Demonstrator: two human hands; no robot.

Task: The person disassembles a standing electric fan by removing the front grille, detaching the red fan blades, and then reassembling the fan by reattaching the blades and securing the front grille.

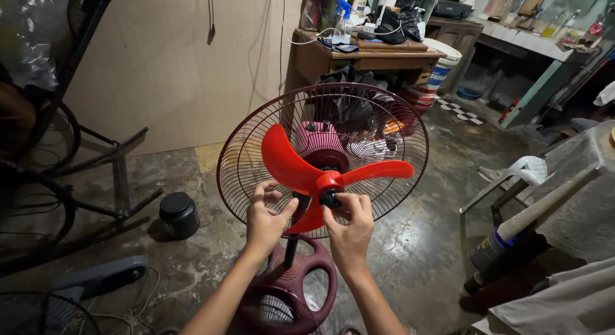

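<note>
Red plastic three-bladed fan propeller (320, 171) is noted at the centre of the dark maroon round wire rear guard (256, 127), mounted on the fan's shaft with its axis pointing out of the guard toward the wearer. A small black round cap nut (330, 198) sits on the propeller hub. The right hand (351, 223) is closed on this nut, thumb and fingertips pinched around it. The left hand (268, 216) lies just left of the hub, fingers curled on the lower blade and thumb pressed near its root. Both hands are directly in front of the hub; the right is the nearer to the nut.

Below the guard, the black pole (291, 248) runs down to the maroon spoked round plastic base (291, 290) on the concrete floor. Left of the guard, a black cylindrical lidded jar (179, 214) stands on the floor. Behind the guard, a brown wooden surface (368, 56) carries a clear spray bottle with blue trigger (343, 24). Right of that, a white bucket with a blue printed band (442, 65) is recorded; its lettering is not transcribed.
</note>
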